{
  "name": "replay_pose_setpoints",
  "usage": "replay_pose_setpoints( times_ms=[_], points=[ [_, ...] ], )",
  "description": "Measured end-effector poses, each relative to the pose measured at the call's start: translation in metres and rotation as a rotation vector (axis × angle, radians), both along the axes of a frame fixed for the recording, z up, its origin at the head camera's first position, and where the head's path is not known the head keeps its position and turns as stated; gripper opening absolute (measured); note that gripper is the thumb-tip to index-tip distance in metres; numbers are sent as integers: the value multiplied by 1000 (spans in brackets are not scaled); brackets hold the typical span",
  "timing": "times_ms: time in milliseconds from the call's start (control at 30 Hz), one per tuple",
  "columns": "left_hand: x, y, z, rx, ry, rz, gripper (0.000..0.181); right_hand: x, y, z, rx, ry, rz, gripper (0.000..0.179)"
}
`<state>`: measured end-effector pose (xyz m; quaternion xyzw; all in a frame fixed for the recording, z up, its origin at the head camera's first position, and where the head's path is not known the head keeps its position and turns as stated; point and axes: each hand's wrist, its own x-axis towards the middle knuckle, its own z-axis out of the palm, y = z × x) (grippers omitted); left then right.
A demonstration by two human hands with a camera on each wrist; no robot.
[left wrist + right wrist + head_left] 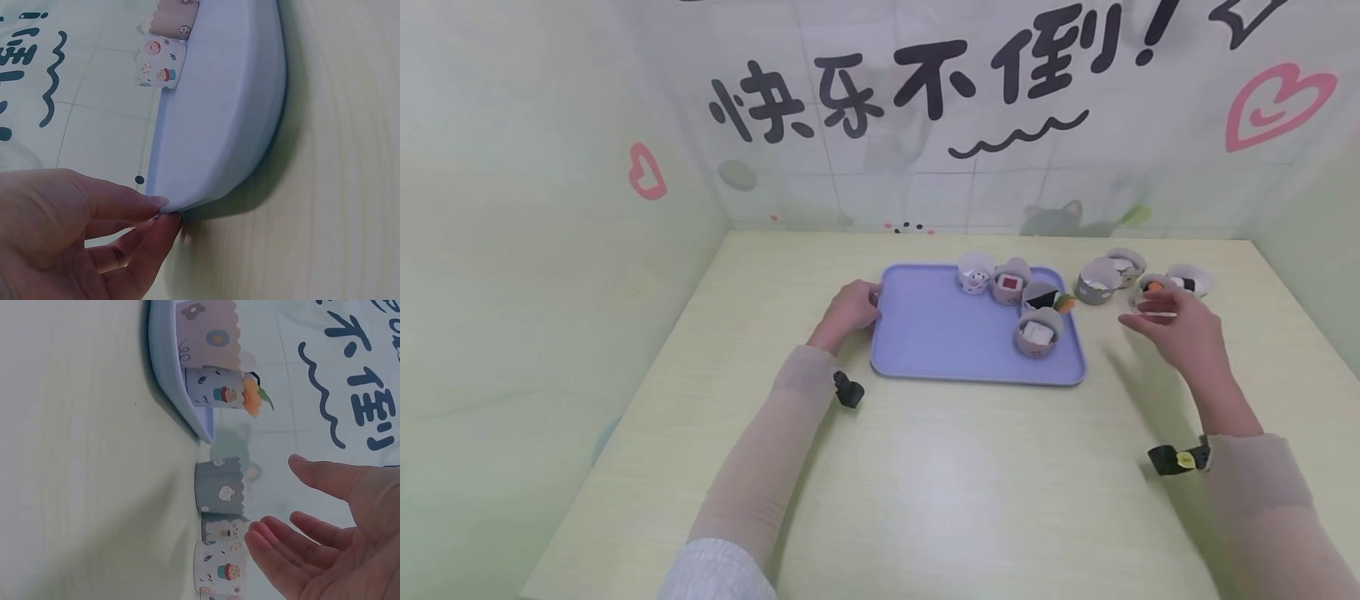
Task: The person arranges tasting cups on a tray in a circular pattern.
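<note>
My left hand (850, 308) pinches the left rim of a lavender tray (936, 350); the left wrist view shows thumb and fingertips on its edge. Four paper baking cups stand toward the tray's right side. The front pink cup (1036, 343) holds a pale block, and the cup behind it has a dark wedge and an orange piece with green. My right hand (1189, 333) is beside the tray, thumb and fingers spread apart with nothing between them. Its fingers overlap a cup with an orange item; a white cupcake-print cup (215, 569) shows close to the fingertips in the right wrist view.
Right of the tray, a grey cup (1097, 292) stands beside another cup (1127, 262) at the back. A whitish cup (1202, 282) with a dark item is further right. Behind the pale table (940, 467) rises a wall sheet (880, 175) with black lettering.
</note>
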<state>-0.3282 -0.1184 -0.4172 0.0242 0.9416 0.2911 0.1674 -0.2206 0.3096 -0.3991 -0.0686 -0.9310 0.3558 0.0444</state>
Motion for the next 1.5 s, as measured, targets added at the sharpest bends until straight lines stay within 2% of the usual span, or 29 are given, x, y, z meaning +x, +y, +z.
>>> replay_pose_setpoints(
  times_ms=[267,667,1000,1233,1500],
  points=[
    [2,0,0,15,8,7,63,-4,25,-1,-14,8,-94,70],
    [2,-1,1,14,11,7,64,-8,45,-4,-21,-90,-211,85],
    [1,0,2,25,-15,18,65,-14,51,-14,-85,-176,-201,86],
    [2,0,1,32,-10,19,65,-25,54,-18,-146,-242,-169,94],
    [2,0,0,33,-1,11,64,-34,55,-26,-169,-246,-178,91]
  ],
)
